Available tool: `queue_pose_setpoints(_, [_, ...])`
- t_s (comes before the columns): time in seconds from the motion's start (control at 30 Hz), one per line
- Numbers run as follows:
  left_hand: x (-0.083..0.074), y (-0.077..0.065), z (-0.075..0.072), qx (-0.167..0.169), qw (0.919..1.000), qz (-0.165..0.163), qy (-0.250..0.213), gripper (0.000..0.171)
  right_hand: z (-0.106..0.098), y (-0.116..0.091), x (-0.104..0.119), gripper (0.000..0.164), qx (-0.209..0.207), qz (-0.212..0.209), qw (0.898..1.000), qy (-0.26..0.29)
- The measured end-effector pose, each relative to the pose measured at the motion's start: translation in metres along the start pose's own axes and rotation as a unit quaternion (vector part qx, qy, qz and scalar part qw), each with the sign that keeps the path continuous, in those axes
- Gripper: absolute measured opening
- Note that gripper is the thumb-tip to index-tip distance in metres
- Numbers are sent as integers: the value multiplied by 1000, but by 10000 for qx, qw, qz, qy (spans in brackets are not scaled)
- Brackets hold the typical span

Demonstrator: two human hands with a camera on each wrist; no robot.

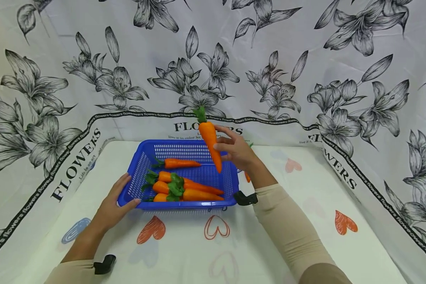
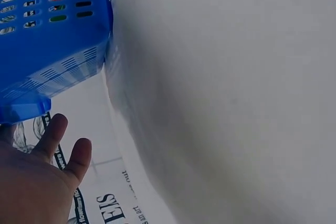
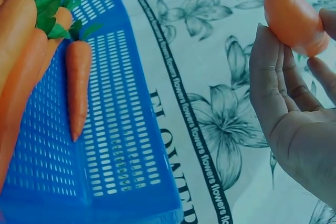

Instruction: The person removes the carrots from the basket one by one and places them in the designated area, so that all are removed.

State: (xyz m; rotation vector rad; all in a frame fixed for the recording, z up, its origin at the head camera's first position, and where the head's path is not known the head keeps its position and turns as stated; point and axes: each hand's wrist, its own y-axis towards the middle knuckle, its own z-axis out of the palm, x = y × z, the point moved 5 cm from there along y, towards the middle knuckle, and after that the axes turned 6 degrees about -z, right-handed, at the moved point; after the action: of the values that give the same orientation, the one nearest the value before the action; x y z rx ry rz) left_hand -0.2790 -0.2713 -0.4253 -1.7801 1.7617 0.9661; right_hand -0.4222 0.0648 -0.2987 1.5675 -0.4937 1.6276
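Right fingers (image 3: 264, 61) pinch a raised carrot (image 1: 208, 136); left fingers (image 2: 80, 158), apart, touch the basket (image 1: 195, 204)

Head view bright, evenly lit; left wrist view dim, the table (image 2: 236, 77) softly shadowed; right wrist view blue-tinted.

Carrots (image 1: 209, 142): bright orange; leafy tops (image 1: 200, 113) green. Basket (image 1: 179, 204): solid blue, walls patterned with rows of slots. Worktop (image 1: 181, 256): white, printed with red hearts (image 1: 151, 232), filled and outlined, plus blue shapes. Backdrop cloth (image 1: 103, 15): whitish grey, black line-drawn flowers (image 1: 35, 85), black band (image 1: 149, 114) with white lettering, dark "FLOWERS" text. Sleeves (image 1: 287, 225): beige. Wrist straps (image 1: 245, 198): black.
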Motion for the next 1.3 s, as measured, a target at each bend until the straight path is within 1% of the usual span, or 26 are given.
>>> queue_pose_setpoints(0.17, [1,2,0,46,9998,44,197,78,-3,-7,3,57,-41,-41,10000,-72])
queue_pose_setpoints(0.33, [0,3,-1,148,9993,109,335,81,-7,-14,3,56,-115,44,9998,133])
queue_pose_setpoints(0.47, [-1,3,-2,298,9985,106,438,83,-10,-19,3,57,-163,-8,9996,213])
queue_pose_setpoints(0.67, [-4,5,-4,423,9974,28,590,88,-15,-26,4,58,-188,-100,9996,208])
queue_pose_setpoints(0.9, [-4,12,-5,578,9950,-38,814,93,-23,-30,4,58,-223,-185,9992,283])
queue_pose_setpoints(1.13, [-5,19,-5,816,9942,102,699,98,-28,-36,5,57,-336,-161,9987,340])
queue_pose_setpoints(1.3, [-6,22,-6,939,9934,38,659,100,-32,-41,6,57,-372,-174,9986,328])
